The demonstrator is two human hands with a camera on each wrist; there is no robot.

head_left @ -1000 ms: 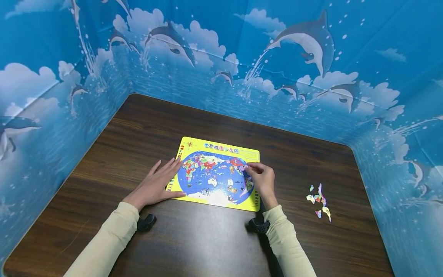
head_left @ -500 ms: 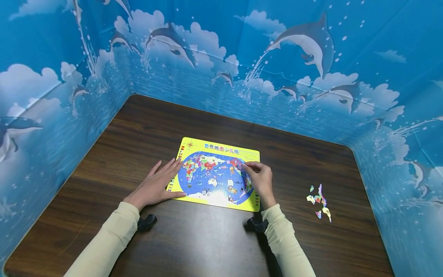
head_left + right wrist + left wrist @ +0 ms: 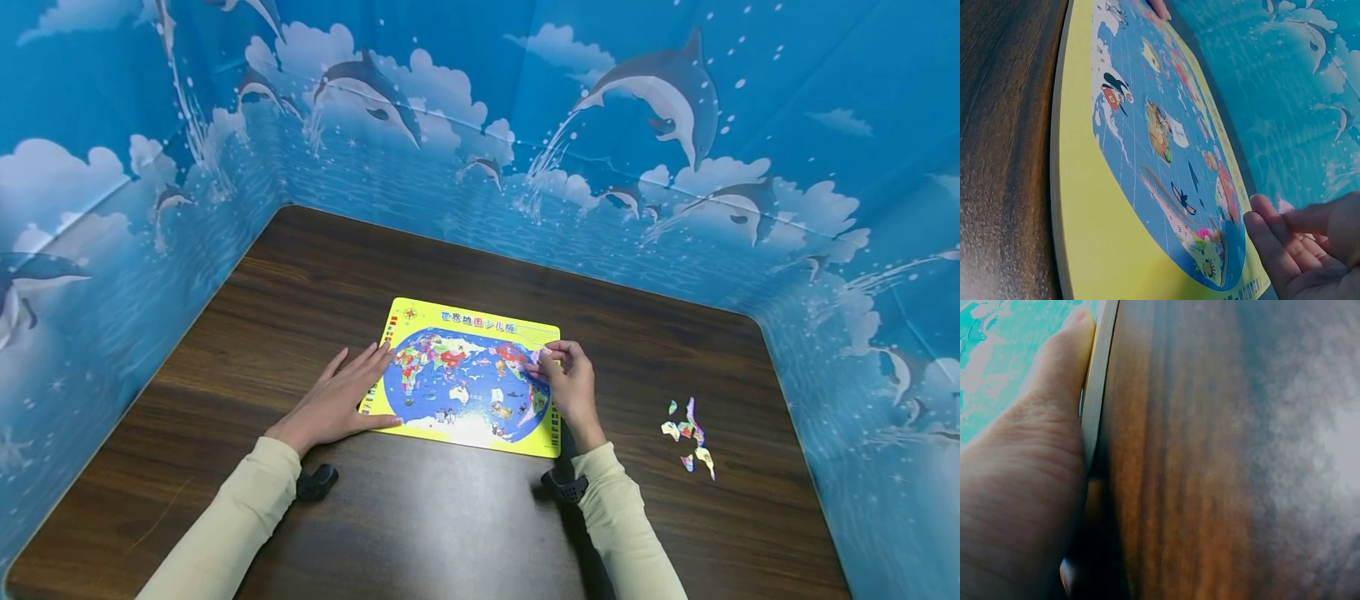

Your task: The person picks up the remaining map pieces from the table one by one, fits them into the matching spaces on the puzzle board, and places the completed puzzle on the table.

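A yellow-bordered world map puzzle board (image 3: 465, 325) lies on the dark wooden table. My left hand (image 3: 341, 400) rests with straight, spread fingers across the board's left edge; in the left wrist view the thumb (image 3: 1063, 359) lies along its near edge. Over the board's right side, my right hand (image 3: 572, 383) pinches a small pink puzzle piece (image 3: 1284, 205) between thumb and index finger, mostly hidden by the fingertips. Just below those fingers, the right wrist view shows the map's red land area (image 3: 1227, 190) and a yellow-green one (image 3: 1210, 262).
Several loose puzzle pieces (image 3: 686, 430) lie in a small group on the table (image 3: 645, 525) to the right. A blue dolphin-printed curtain (image 3: 480, 125) surrounds the table's back and sides.
My right hand has lifted slightly and turned, bringing the pinched piece up from the map's upper right part. My left hand stays in place.
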